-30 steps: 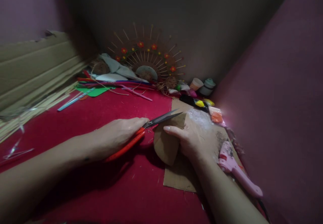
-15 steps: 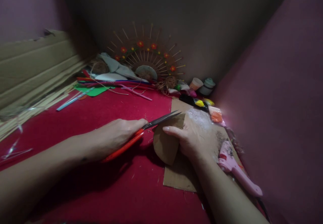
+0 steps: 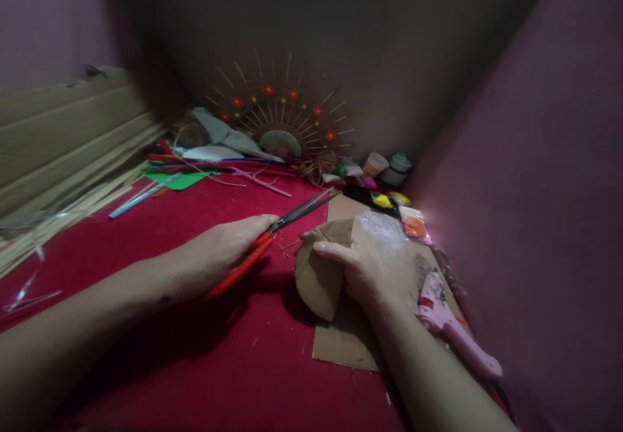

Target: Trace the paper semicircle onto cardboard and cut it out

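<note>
My left hand (image 3: 233,250) is closed around the orange handles of a pair of scissors (image 3: 296,215), whose dark blades point up and to the right, slightly parted. In my right hand (image 3: 365,266) is a rounded piece of cardboard (image 3: 316,279), pinched with the thumb on top; the fingers beneath are hidden. A crease and a small raised flap show at its upper left edge. The scissor blades are above and left of the piece, apart from it. Beneath the right hand lies a flat cardboard sheet (image 3: 343,348).
A pink glue gun (image 3: 457,335) lies right of my right forearm. Clear plastic (image 3: 382,231) and small coloured packets (image 3: 413,224) sit beyond the hand. At the back are pipe cleaners (image 3: 263,182), twine (image 3: 321,166) and a fan-shaped stick decoration (image 3: 285,114). Pale sticks (image 3: 73,208) lie left.
The scissors have moved up and left, off the cardboard piece's upper edge. My right hand keeps its hold on the piece, nearly in the same place.
</note>
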`<state>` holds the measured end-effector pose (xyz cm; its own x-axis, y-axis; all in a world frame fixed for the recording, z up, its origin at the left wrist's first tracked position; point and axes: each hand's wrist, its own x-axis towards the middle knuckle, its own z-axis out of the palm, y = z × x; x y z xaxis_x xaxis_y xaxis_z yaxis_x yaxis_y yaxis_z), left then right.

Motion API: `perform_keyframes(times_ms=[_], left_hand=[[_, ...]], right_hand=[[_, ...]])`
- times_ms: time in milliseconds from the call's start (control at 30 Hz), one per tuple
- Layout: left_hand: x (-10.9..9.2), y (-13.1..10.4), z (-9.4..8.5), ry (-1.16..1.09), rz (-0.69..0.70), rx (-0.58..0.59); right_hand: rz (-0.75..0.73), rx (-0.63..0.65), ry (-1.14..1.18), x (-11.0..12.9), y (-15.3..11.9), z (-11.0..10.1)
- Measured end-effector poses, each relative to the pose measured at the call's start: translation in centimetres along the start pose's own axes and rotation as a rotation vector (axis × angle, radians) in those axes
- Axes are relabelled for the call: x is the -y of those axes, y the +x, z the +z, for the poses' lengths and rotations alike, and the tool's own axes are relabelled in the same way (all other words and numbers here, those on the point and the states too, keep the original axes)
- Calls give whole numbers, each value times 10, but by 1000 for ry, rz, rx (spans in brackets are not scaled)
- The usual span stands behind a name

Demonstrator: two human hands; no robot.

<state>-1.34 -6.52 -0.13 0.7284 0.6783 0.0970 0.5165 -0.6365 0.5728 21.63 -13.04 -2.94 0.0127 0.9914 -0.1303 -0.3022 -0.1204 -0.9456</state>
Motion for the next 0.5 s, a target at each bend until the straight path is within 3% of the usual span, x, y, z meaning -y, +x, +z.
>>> perform_keyframes(times_ms=[267, 500], left_hand=[[2, -2, 4, 4, 23, 104], [1, -4, 8, 6, 19, 105]], right_hand=[[36, 32, -4, 2, -2, 2], [38, 37, -5, 6, -6, 5]])
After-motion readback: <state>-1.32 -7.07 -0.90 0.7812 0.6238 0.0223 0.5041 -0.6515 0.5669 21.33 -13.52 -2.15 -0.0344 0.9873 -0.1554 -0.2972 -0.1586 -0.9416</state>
